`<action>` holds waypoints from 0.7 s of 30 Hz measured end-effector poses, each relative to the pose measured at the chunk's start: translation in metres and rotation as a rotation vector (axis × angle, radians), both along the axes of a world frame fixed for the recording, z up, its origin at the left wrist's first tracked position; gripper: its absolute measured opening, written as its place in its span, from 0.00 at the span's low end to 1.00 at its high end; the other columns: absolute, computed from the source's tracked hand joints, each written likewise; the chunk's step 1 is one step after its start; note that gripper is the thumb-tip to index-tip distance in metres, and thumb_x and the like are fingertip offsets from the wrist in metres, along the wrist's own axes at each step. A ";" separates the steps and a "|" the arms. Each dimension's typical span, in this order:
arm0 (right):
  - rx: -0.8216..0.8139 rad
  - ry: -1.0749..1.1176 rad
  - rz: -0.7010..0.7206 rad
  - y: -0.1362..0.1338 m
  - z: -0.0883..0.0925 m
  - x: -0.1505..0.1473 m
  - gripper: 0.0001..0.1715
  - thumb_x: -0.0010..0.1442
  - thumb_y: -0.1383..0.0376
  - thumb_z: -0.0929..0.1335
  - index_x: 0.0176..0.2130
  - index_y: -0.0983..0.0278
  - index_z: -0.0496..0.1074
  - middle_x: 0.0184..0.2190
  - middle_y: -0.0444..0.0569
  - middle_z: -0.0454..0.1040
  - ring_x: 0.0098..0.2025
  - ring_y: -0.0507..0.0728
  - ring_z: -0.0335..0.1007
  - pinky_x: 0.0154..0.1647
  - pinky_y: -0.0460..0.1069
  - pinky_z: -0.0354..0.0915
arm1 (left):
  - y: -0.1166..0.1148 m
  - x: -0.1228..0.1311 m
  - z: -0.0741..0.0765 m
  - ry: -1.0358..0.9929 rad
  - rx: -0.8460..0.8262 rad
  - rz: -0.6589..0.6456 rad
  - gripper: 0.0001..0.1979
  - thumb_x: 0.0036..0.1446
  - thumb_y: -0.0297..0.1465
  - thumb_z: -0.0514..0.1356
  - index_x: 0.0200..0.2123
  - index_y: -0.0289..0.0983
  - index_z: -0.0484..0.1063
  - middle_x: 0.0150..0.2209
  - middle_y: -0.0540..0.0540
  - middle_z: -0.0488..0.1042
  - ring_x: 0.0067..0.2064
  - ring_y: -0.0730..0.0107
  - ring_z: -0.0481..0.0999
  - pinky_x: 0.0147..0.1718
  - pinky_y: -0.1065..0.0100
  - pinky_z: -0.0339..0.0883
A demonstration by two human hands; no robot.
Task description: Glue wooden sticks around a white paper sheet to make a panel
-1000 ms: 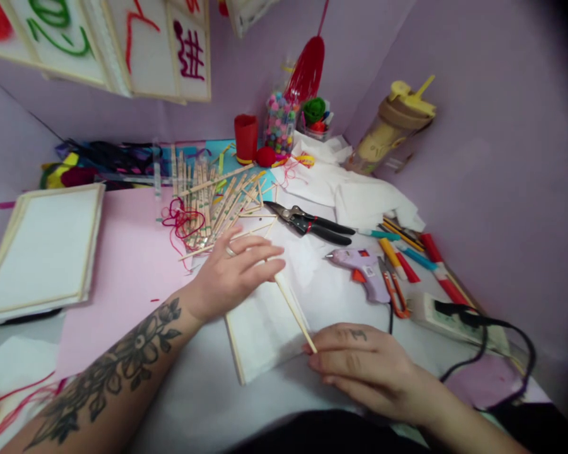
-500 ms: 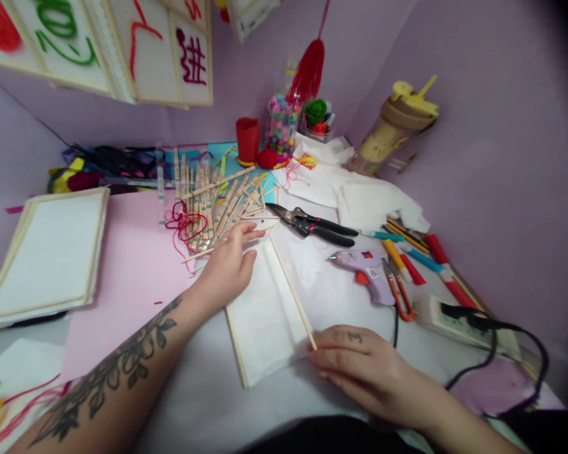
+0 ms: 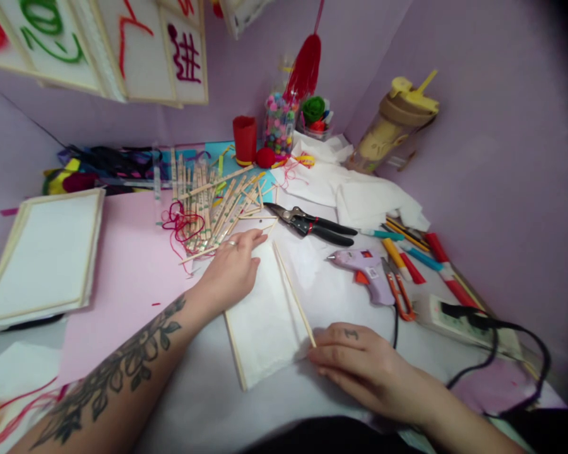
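Observation:
A white paper panel (image 3: 267, 321) lies before me with a thin wooden stick along its left edge. Another thin wooden stick (image 3: 294, 293) slants along the right side, and my right hand (image 3: 364, 366) pinches its near end at the panel's lower right corner. My left hand (image 3: 234, 265) rests over the panel's upper left part, fingers stretched toward the far edge and thumb apart. Whether its fingertips press the panel I cannot tell. Just beyond it are loose chopsticks (image 3: 201, 198), several in printed paper, and a tangle of dark red yarn (image 3: 182, 224).
Black-handled pruning shears (image 3: 312, 226), a lilac glue gun (image 3: 366, 268) and orange snips (image 3: 400, 296) lie to the right, near a power strip (image 3: 454, 321) with a black cord. Framed white panels (image 3: 42, 249) are stacked at left. A tumbler (image 3: 392, 126) stands at the back right.
My left hand has turned slightly, its fingers drawing a little closer together. The right hand keeps its pinch on the stick, which has shifted only slightly. The whole view has moved a little.

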State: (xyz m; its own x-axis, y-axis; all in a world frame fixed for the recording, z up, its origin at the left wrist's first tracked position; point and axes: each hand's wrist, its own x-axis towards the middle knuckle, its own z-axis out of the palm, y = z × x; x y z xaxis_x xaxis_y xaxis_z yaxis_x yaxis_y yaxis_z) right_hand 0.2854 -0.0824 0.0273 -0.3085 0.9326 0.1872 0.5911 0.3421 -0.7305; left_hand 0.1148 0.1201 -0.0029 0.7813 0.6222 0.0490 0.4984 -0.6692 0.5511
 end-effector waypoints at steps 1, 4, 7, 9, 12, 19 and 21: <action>-0.001 0.002 0.001 0.001 0.000 0.000 0.13 0.64 0.70 0.63 0.48 0.65 0.71 0.39 0.53 0.76 0.40 0.53 0.73 0.42 0.47 0.70 | 0.000 0.000 0.000 0.002 0.002 -0.002 0.22 0.57 0.23 0.50 0.56 0.34 0.54 0.56 0.41 0.70 0.58 0.55 0.62 0.56 0.50 0.58; -0.004 0.004 -0.005 0.002 -0.003 0.000 0.13 0.63 0.71 0.64 0.47 0.65 0.72 0.39 0.53 0.76 0.40 0.53 0.72 0.42 0.47 0.70 | -0.001 0.000 0.001 0.016 0.005 -0.002 0.22 0.57 0.23 0.50 0.56 0.33 0.54 0.56 0.40 0.70 0.57 0.55 0.63 0.55 0.50 0.59; -0.012 0.013 -0.006 0.003 -0.005 0.000 0.13 0.62 0.72 0.64 0.47 0.65 0.72 0.38 0.53 0.76 0.41 0.53 0.72 0.43 0.47 0.70 | -0.001 0.000 0.002 0.032 -0.002 0.002 0.23 0.56 0.22 0.50 0.56 0.33 0.55 0.56 0.40 0.69 0.58 0.54 0.63 0.55 0.50 0.59; -0.013 0.021 -0.007 0.003 -0.006 0.000 0.13 0.62 0.72 0.64 0.47 0.65 0.72 0.38 0.53 0.76 0.41 0.53 0.72 0.43 0.47 0.70 | 0.000 0.001 0.003 0.046 -0.003 0.000 0.23 0.56 0.22 0.50 0.56 0.33 0.56 0.57 0.40 0.68 0.58 0.55 0.63 0.56 0.50 0.59; -0.017 0.030 -0.011 0.003 -0.005 0.000 0.13 0.62 0.72 0.64 0.46 0.65 0.72 0.38 0.53 0.76 0.41 0.53 0.72 0.43 0.47 0.70 | 0.000 0.003 0.005 0.077 0.013 -0.018 0.24 0.56 0.22 0.50 0.57 0.33 0.56 0.57 0.39 0.67 0.58 0.55 0.63 0.57 0.50 0.58; -0.041 0.031 -0.010 0.004 -0.006 0.001 0.12 0.63 0.72 0.63 0.46 0.65 0.71 0.37 0.52 0.75 0.40 0.53 0.71 0.42 0.47 0.69 | 0.001 0.006 0.004 0.094 0.045 -0.080 0.26 0.55 0.21 0.49 0.59 0.35 0.55 0.57 0.39 0.67 0.58 0.54 0.62 0.56 0.48 0.59; -0.039 0.024 -0.020 0.004 -0.008 0.000 0.12 0.63 0.71 0.63 0.46 0.64 0.71 0.37 0.52 0.75 0.40 0.53 0.71 0.41 0.47 0.69 | 0.002 0.006 0.003 0.090 0.047 -0.080 0.26 0.55 0.20 0.49 0.58 0.35 0.55 0.57 0.39 0.66 0.58 0.54 0.62 0.56 0.49 0.59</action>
State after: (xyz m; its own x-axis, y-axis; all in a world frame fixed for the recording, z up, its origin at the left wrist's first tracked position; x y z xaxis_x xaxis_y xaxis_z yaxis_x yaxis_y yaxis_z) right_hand 0.2857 -0.0784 0.0197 -0.2856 0.9453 0.1576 0.5796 0.3013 -0.7571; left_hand 0.1206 0.1218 0.0001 0.8308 0.5566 0.0037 0.4888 -0.7327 0.4735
